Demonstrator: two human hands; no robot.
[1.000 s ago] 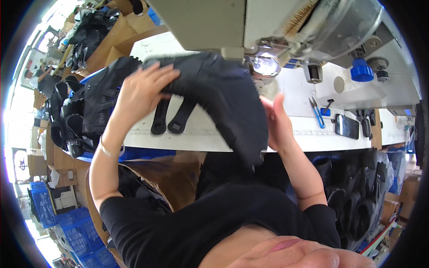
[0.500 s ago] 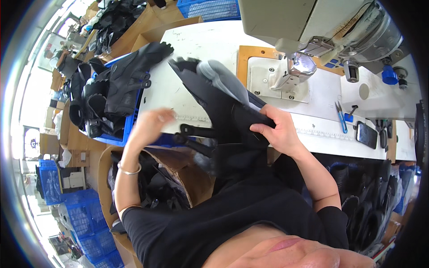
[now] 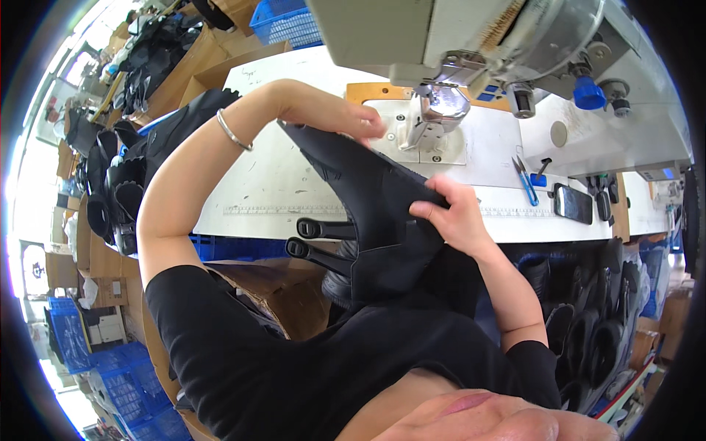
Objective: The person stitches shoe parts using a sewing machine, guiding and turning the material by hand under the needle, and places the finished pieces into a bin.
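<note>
A black boot upper (image 3: 375, 198) with two dangling buckle straps (image 3: 316, 239) lies across my lap and the table's near edge. Its right edge is pinched in my right hand (image 3: 460, 213), thumb on top and fingers behind. My left arm bends over the work, and my left hand (image 3: 353, 121) is at the upper's far edge, close to the sewing machine's base. Motion blur and the upper hide most of its fingers, so its grip is unclear. A silver bangle (image 3: 234, 131) rings that forearm.
The industrial sewing machine (image 3: 434, 110) overhangs the white table (image 3: 257, 176). Blue thread snips (image 3: 527, 184) and a phone (image 3: 572, 203) lie to the right. More black boot parts (image 3: 121, 184) pile up at left. Below the table stand a cardboard box (image 3: 294, 294) and dark boots (image 3: 603, 331).
My left hand has swung from the left side over to the upper's far edge. The grey lining piece that showed there is now out of sight. My right hand keeps its hold.
</note>
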